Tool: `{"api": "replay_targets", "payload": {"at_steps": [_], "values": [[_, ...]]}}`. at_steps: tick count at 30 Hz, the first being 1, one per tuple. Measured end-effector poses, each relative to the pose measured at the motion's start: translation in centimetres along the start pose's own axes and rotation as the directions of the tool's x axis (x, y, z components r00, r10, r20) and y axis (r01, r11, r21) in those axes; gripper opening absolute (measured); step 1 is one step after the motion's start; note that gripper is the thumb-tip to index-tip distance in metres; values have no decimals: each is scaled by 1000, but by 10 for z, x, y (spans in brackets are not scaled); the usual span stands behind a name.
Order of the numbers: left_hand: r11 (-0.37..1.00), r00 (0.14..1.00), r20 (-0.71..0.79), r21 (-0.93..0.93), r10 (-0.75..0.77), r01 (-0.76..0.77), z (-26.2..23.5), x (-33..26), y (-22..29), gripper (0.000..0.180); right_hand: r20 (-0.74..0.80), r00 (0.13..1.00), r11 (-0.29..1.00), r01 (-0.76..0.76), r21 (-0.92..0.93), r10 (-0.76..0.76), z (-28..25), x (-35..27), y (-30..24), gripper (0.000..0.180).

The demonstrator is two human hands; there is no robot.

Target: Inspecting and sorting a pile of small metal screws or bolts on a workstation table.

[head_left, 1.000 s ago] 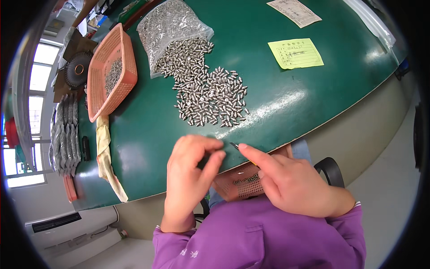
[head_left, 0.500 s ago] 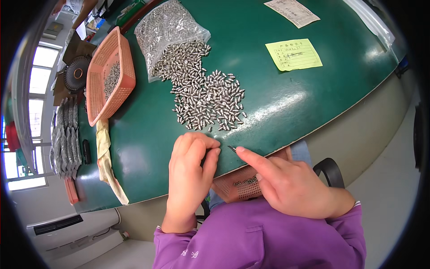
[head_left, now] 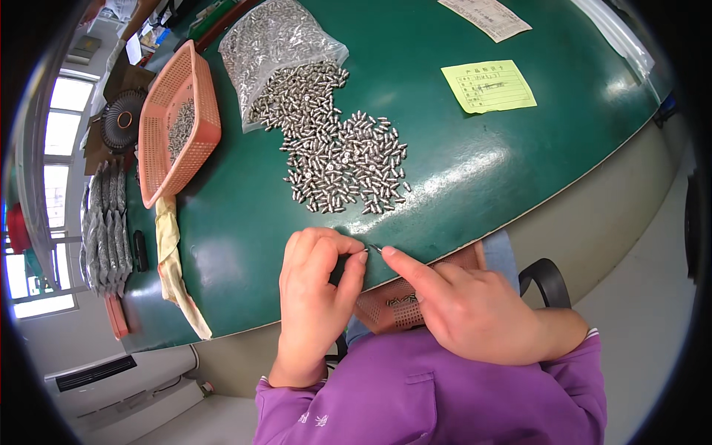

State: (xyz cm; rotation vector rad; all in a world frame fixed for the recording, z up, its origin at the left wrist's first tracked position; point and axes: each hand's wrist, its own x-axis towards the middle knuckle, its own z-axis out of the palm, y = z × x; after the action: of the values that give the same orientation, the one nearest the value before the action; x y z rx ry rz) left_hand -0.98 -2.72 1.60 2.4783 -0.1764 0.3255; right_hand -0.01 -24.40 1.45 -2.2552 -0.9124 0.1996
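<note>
My left hand point(head_left: 315, 285) is closed in a pinch, thumb against forefinger, just above the near edge of the green table. A tiny bit of a silvery metal part point(head_left: 365, 251) shows at its fingertips; the rest is hidden. My right hand point(head_left: 478, 311) grips a slim dark pointed tool point(head_left: 376, 248), the forefinger stretched along it and its tip close to the part. Whether tip and part touch is too small to tell. Beyond my hands lies a pile of small pointed metal pieces point(head_left: 345, 163), spilling from a clear plastic bag point(head_left: 278, 33).
An orange basket point(head_left: 200, 141) with small metal parts stands at the left, beside a yellowish cloth point(head_left: 169, 252) and several filled bags point(head_left: 107, 230). Below the table edge sits another basket point(head_left: 382, 310). A yellow-green card point(head_left: 489, 87) and a printed slip point(head_left: 489, 16) lie far right.
My right hand has moved slightly left, bringing the tool's tip nearer to my left fingertips. A bit of the metal part now shows there. The view has shifted a little.
</note>
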Motion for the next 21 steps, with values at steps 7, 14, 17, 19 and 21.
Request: {"api": "replay_targets", "payload": {"at_steps": [7,14,17,19,21], "values": [[999,999,-18,-4,-39,39,2,-1,-1,16,-78,990,992,117,-53,-120,8,0,7,70],[998,998,-24,-23,-59,59,3,-1,-2,16,44,999,1000,4,-12,-3,3,-1,-3,63],[999,999,-31,-16,-38,37,3,-1,-2,16,29,1000,999,-11,-45,13,3,0,-5,63],[999,999,-24,-18,-40,40,2,0,-2,16,44,999,1000,-6,-31,7,2,1,-5,63],[999,999,-17,-20,-42,42,2,0,-2,16,55,998,1000,-9,-27,10,-2,4,-7,63]]}}
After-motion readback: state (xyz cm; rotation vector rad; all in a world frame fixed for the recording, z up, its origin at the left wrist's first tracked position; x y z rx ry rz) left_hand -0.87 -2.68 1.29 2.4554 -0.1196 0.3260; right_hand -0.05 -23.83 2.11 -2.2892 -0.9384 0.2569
